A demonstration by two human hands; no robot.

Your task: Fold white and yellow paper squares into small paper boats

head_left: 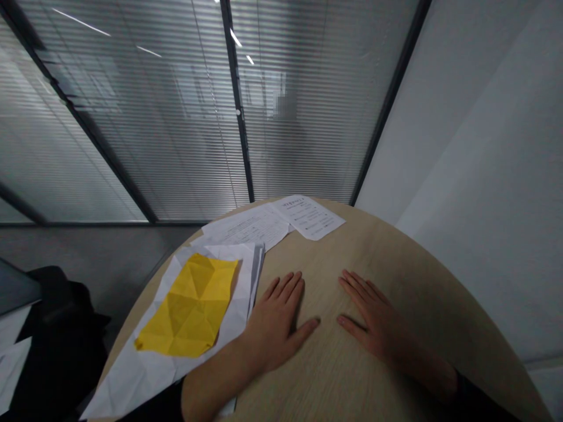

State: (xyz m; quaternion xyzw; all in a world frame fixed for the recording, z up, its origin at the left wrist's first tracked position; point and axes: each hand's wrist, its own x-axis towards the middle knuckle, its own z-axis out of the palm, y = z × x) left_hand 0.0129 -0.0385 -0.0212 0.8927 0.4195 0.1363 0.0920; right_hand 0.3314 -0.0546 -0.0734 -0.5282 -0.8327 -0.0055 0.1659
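Observation:
My left hand [279, 319] lies palm down on the wooden tabletop [321, 375], fingers stretched out and thumb apart. It holds nothing. My left forearm crosses the edge of a stack of creased white paper [153, 375]. On that stack rests a yellow sheet of paper [189, 310] with many fold lines, left of my left hand. My right hand [373, 316] also lies flat on the table, fingers extended, thumb pointing toward the left hand. Nothing is in it, and a gap of bare wood separates the two hands.
Printed sheets [253, 225] lie at the table's far edge, one printed page [308, 217] overlapping another. Glass partitions with blinds [303, 146] rise behind the round table. A pale wall [492, 205] stands at the right. A black chair [61, 340] is at lower left.

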